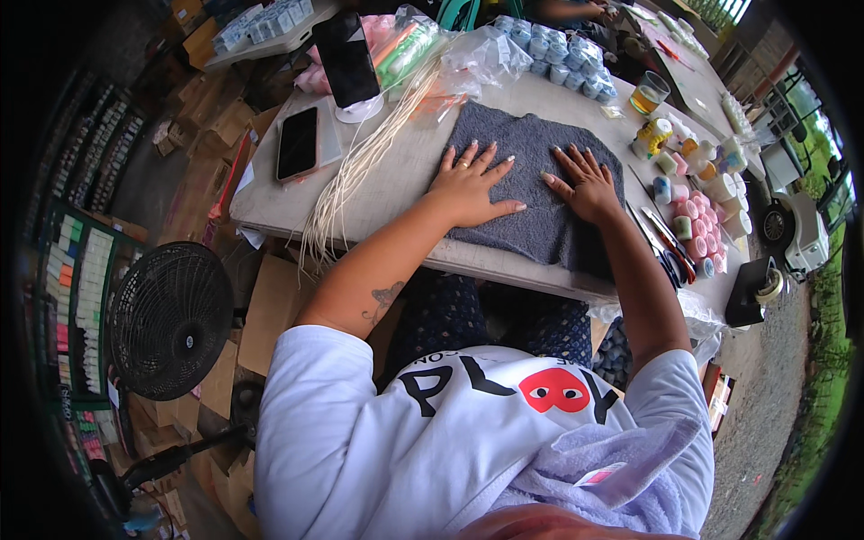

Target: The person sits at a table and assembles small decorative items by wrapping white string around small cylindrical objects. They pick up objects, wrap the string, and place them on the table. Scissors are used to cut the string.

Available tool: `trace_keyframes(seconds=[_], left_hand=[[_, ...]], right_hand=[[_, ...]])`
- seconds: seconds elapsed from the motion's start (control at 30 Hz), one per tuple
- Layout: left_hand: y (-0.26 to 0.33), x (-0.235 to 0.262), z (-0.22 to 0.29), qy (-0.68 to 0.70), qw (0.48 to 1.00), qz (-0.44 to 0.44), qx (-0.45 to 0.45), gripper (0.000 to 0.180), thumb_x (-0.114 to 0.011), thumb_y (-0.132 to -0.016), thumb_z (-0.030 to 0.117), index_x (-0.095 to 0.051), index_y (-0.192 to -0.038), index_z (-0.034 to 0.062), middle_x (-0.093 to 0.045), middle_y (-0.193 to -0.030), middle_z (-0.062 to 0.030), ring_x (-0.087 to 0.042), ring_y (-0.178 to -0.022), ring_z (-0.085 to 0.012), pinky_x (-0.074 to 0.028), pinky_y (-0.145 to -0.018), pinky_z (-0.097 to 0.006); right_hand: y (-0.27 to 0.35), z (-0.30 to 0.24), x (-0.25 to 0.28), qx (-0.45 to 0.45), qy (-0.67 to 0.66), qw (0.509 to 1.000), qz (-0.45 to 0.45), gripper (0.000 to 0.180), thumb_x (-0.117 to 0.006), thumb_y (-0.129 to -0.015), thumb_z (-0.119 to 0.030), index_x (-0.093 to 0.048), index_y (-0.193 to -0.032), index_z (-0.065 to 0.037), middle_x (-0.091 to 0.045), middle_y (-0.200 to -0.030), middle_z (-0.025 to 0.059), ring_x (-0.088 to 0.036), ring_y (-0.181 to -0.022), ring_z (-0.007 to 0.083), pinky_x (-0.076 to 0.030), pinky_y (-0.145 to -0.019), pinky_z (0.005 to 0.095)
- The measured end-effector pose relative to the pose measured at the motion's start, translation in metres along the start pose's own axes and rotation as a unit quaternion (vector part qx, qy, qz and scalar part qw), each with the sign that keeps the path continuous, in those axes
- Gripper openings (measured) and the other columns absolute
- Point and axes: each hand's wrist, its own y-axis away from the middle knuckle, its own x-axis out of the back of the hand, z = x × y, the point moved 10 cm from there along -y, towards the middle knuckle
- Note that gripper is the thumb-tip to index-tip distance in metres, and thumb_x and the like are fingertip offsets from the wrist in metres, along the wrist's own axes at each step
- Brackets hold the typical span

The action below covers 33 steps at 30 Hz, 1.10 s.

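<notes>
Probably the grey cloth (pixel 529 144), lying on the table (pixel 407 164), is light and limp, best held by its corners; left hand (pixel 469 193) and right hand (pixel 590 191) rest on it, fingers spread, grasping nothing.

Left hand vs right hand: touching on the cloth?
Apart. The head view shows it: the left hand and right hand lie with fingers spread, a strip of grey cloth visible between the thumbs.

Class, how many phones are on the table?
2: an upright phone on a white stand, and a flat phone nearer and to its left. More may be hidden.
</notes>
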Motion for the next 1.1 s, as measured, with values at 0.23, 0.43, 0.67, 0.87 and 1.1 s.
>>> trace_keyframes(seconds=[0.23, 0.43, 0.67, 0.87, 1.1], left_hand=[[0.058, 0.01, -0.029, -0.042, 0.997, -0.016, 0.067, 0.086, -0.026, -0.081, 0.077, -0.02, -0.147, 0.022, -0.011, -0.154, -0.0074, -0.008, -0.142, -0.0315, 0.015, -0.103, -0.062], [0.107, 0.043, -0.059, -0.095, 0.979, 0.055, 0.172, 0.071, -0.046, -0.085, 0.061, -0.036, -0.141, 0.0182, -0.023, -0.15, -0.0133, -0.011, -0.14, -0.0364, 0.012, -0.102, -0.066], [0.109, 0.08, -0.017, 0.114, 0.937, 0.329, 0.023, 0.069, -0.066, -0.082, 0.034, -0.036, -0.14, 0.0112, -0.021, -0.15, -0.0188, -0.018, -0.138, -0.0394, -0.013, -0.111, -0.051], [0.076, 0.034, 0.009, 0.189, 0.954, 0.231, 0.016, 0.075, -0.066, -0.083, 0.03, -0.027, -0.143, 0.0077, -0.021, -0.147, -0.0253, -0.025, -0.135, -0.0406, -0.028, -0.108, -0.043], [0.073, 0.037, 0.01, 0.185, 0.954, 0.235, 0.009, 0.063, -0.063, -0.086, 0.034, -0.04, -0.135, 0.0024, -0.042, -0.137, -0.0213, -0.038, -0.129, -0.0367, -0.031, -0.106, -0.041]], right_hand=[[0.005, 0.031, 0.004, -0.086, 0.006, 0.996, -0.005, 0.076, -0.031, -0.083, -0.073, -0.028, -0.144, -0.028, -0.017, -0.153, 0.0047, -0.006, -0.142, 0.0266, -0.001, -0.111, 0.0537], [0.075, 0.015, 0.045, -0.053, 0.11, 0.986, 0.113, 0.057, -0.054, -0.087, -0.046, -0.041, -0.138, -0.025, -0.026, -0.15, 0.0069, -0.013, -0.141, 0.0264, -0.004, -0.109, 0.0578], [0.155, 0.024, 0.053, -0.011, -0.084, 0.968, 0.237, 0.061, -0.064, -0.083, -0.037, -0.042, -0.136, -0.017, -0.035, -0.144, 0.0117, -0.038, -0.13, 0.0287, -0.023, -0.106, 0.0553], [0.159, 0.024, 0.039, -0.014, -0.105, 0.96, 0.258, 0.044, -0.064, -0.084, -0.038, -0.063, -0.113, -0.006, -0.053, -0.128, 0.0167, -0.043, -0.126, 0.0302, -0.027, -0.108, 0.0438], [0.161, 0.029, 0.042, -0.013, -0.117, 0.951, 0.286, 0.042, -0.065, -0.083, -0.035, -0.064, -0.111, -0.003, -0.056, -0.124, 0.0183, -0.044, -0.125, 0.0319, -0.03, -0.106, 0.0406]])
